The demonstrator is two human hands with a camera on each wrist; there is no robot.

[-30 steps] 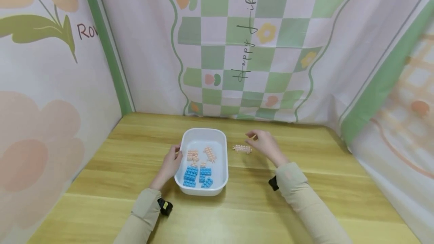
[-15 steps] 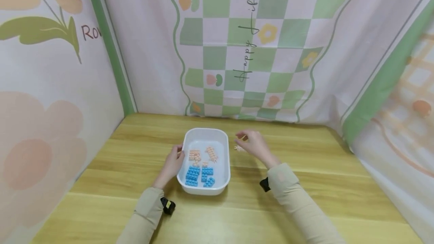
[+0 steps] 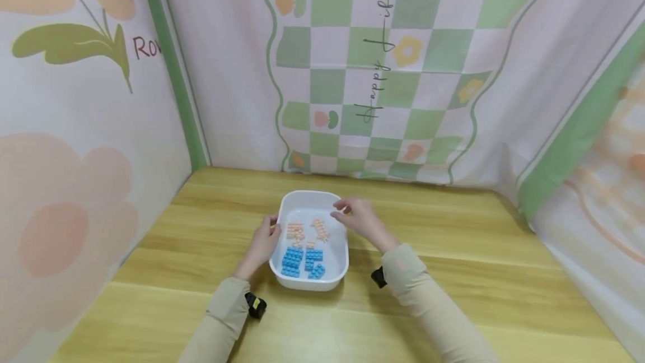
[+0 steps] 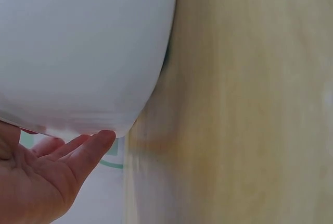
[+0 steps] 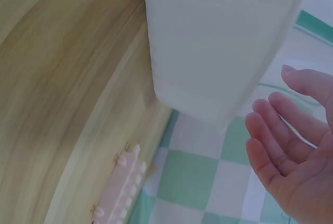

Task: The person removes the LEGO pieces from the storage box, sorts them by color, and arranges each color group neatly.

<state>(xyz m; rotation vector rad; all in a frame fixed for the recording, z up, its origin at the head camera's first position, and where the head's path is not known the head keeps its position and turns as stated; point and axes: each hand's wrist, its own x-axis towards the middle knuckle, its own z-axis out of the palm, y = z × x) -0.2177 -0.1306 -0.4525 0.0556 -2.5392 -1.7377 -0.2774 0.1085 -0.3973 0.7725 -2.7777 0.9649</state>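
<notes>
A white plastic tub (image 3: 308,283) holds blue toy building bricks (image 3: 292,261) at its near end and pale pink ones (image 3: 319,229) further in. My left hand (image 3: 263,242) holds the tub's left side; in the left wrist view its fingertips (image 4: 104,139) lie against the outer wall. At the right rim hovers my right hand (image 3: 360,218), thumb and fingers apart with nothing between them. The right wrist view shows a pink studded brick piece (image 5: 119,185) lying on the table outside the tub. From the head view, that piece is hidden by my right hand.
The wooden table (image 3: 433,228) reaches back to a wall cloth with green and white checks (image 3: 373,144). Printed fabric (image 3: 85,195) also hangs along the left side. A small black wrist camera (image 3: 256,306) sits at each cuff.
My right hand has moved left, from above the pink piece on the table to the tub's right rim, with nothing in it. My left hand stays at the tub. The head view has shifted slightly.
</notes>
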